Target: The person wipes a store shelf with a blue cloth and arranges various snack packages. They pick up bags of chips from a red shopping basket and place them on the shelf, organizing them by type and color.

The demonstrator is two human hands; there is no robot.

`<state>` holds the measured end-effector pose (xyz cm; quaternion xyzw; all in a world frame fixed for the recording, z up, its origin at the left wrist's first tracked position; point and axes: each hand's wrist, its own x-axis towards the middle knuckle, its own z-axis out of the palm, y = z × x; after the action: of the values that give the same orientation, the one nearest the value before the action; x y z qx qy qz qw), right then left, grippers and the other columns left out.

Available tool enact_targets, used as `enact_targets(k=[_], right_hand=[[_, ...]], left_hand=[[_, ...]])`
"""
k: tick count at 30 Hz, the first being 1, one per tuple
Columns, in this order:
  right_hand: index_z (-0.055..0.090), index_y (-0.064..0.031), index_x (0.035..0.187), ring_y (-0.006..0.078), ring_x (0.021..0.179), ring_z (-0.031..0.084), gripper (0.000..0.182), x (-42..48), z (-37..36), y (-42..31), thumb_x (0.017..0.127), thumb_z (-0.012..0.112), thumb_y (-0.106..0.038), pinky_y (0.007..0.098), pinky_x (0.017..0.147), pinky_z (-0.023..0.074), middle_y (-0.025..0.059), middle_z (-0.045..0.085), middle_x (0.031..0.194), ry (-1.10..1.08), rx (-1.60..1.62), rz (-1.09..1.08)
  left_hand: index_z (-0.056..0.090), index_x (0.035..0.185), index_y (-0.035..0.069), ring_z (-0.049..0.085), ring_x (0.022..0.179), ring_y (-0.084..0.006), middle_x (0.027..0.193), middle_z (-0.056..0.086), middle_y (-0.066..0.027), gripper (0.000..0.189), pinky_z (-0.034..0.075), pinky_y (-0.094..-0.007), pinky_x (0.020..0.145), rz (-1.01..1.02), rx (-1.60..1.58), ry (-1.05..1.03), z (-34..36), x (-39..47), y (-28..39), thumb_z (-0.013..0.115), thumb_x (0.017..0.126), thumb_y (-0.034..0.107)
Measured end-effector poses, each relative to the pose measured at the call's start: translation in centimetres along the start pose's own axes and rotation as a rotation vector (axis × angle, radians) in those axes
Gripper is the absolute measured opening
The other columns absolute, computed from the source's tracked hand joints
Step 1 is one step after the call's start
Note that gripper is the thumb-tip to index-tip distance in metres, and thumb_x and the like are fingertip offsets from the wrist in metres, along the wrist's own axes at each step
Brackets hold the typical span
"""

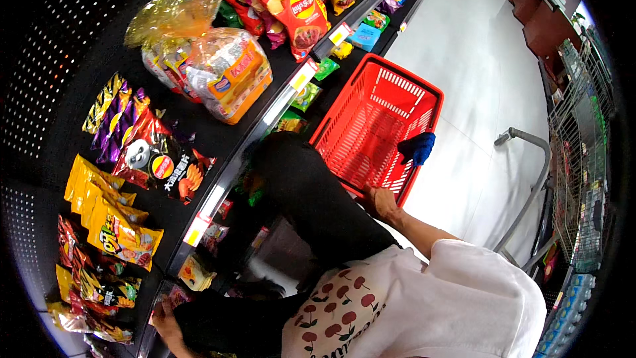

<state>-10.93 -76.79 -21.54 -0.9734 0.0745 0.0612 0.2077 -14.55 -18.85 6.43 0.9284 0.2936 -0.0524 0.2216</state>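
My right hand (383, 203) is at the near end of a red plastic shopping basket (370, 132), its fingers at the rim. A blue and black cloth-like item (418, 149) hangs over the basket's side rim. My left hand (168, 327) touches the front edge of a black shelf at the lower left; its fingers are partly hidden. Beside it on the shelf lie yellow snack bags (124, 233) and dark chip bags (107, 288). Further up are a black and red chip bag (166, 164), a clear bag of packaged food (228, 72) and a red Lay's bag (295, 7).
A shelf front with price tags (300, 79) runs diagonally, with small packets (306, 97) on a lower shelf. My bent black-trousered knee (298, 184) lies between shelf and basket. A grey metal handle (539, 159) and wire racks (579, 149) stand right of the pale floor.
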Motion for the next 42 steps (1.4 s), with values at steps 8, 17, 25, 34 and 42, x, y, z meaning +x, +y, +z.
enact_targets(k=[8,17,25,34,42], right_hand=[[0.063,-0.0074,0.094,0.0399,0.069,0.069,0.035,-0.2,0.0,0.3,0.085,0.071,-0.041,0.0519,0.059,0.0529,0.0207,0.068,0.072,-0.155,-0.014,-0.054],[0.065,-0.0056,0.091,0.0422,0.073,0.069,0.031,-0.2,0.0,0.6,0.083,0.072,-0.035,0.0531,0.062,0.0534,0.0246,0.068,0.079,-0.035,0.081,-0.112],[0.067,-0.0003,0.097,0.0464,0.079,0.067,0.046,0.9,-7.1,-2.6,0.094,0.062,-0.046,0.0516,0.066,0.0528,0.0266,0.068,0.082,0.0,0.09,-0.161],[0.057,0.0001,0.13,0.0197,0.107,0.065,0.032,5.7,-20.8,-21.9,0.1,0.057,-0.009,0.0298,0.082,0.0544,0.0131,0.069,0.117,0.1,0.942,-0.446],[0.039,0.0001,0.146,0.0296,0.123,0.059,0.058,12.7,-17.0,-35.3,0.096,0.066,-0.015,0.0332,0.083,0.0558,0.0234,0.057,0.136,0.122,0.886,-0.729]], left_hand=[[0.066,0.121,-0.002,0.059,0.098,-0.0268,0.11,0.068,-0.0157,0.058,0.044,-0.0398,0.09,-0.119,-0.032,-0.108,-0.3,0.7,-1.9,0.058,0.096,0.05],[0.074,0.09,-0.002,0.059,0.076,-0.0103,0.079,0.071,-0.0037,0.04,0.047,-0.0292,0.074,0.148,-0.322,-0.004,2.1,-0.3,6.1,0.067,0.094,0.037],[0.071,0.092,-0.004,0.065,0.065,-0.0122,0.073,0.07,-0.01,0.025,0.051,-0.0302,0.063,0.441,-0.433,0.305,7.4,3.0,10.8,0.07,0.094,0.021],[0.056,0.129,0.001,0.063,0.092,-0.0131,0.111,0.068,-0.0096,0.037,0.05,-0.0261,0.073,0.555,-0.978,0.476,6.8,7.7,18.7,0.065,0.098,0.02],[0.054,0.133,0.003,0.066,0.098,-0.0161,0.119,0.067,-0.0139,0.044,0.047,-0.0263,0.071,0.532,-0.841,0.484,9.6,8.3,18.9,0.068,0.093,0.014]])
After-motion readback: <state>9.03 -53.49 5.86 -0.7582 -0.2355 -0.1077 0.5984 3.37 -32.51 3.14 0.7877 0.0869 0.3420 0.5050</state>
